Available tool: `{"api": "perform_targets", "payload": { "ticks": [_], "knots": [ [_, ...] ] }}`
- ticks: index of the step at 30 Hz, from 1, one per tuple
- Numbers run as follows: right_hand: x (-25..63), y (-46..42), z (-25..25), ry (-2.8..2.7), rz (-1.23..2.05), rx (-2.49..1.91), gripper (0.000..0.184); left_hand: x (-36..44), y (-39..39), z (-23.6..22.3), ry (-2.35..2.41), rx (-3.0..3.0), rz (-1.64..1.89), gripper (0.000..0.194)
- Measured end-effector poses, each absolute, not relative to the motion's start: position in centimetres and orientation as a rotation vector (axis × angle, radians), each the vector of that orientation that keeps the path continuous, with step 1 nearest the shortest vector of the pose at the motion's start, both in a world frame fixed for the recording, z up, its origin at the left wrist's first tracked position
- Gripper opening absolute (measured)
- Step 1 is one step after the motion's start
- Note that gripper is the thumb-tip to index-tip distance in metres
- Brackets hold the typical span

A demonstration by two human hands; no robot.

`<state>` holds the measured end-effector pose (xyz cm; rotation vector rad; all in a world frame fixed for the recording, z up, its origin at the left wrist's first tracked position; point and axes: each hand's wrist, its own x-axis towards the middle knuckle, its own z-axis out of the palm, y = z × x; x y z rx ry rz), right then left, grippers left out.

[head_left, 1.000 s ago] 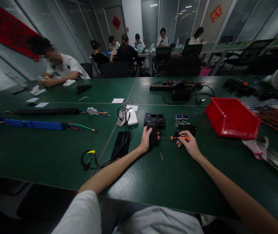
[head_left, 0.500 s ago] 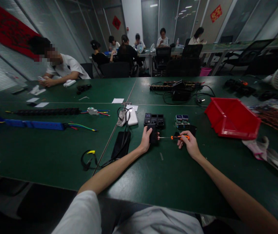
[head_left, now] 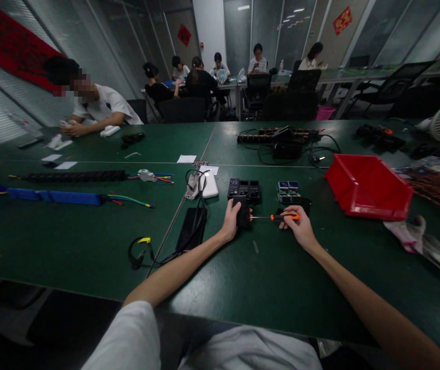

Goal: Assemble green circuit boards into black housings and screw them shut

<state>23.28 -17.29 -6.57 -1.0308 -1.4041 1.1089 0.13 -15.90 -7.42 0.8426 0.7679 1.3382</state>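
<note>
My left hand is wrapped round a small black box-shaped device, holding it on edge above the table. In my right hand is a screwdriver with an orange and black handle, lying level. Its thin shaft points left and its tip meets the right side of the device; the exact contact is too small to make out. Just behind the device sit several black modules in a row. Small green circuit boards with screens lie beyond my right hand, with a black flat piece beside them.
A red bin and a glove are at the right. Left of my left hand lie a black phone-like slab, a cable and a white box. A blue power strip lies farther left. One person sits across the table.
The fingers of my right hand have shifted slightly on the screwdriver handle. The device and my left hand look still.
</note>
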Motion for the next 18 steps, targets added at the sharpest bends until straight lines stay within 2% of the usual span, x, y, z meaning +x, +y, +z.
{"api": "perform_targets", "payload": {
  "ticks": [10, 18],
  "knots": [
    [23.36, -17.32, -6.61, -1.411, 1.151, -1.074, 0.023, 0.15, -15.9, -7.3, 0.768, 0.826, 1.34, 0.045],
    [23.41, -17.13, -7.12, -1.413, 1.096, -1.027, 0.029, 0.09, -15.94, -7.36, 0.749, 0.863, 1.333, 0.041]
  ]
}}
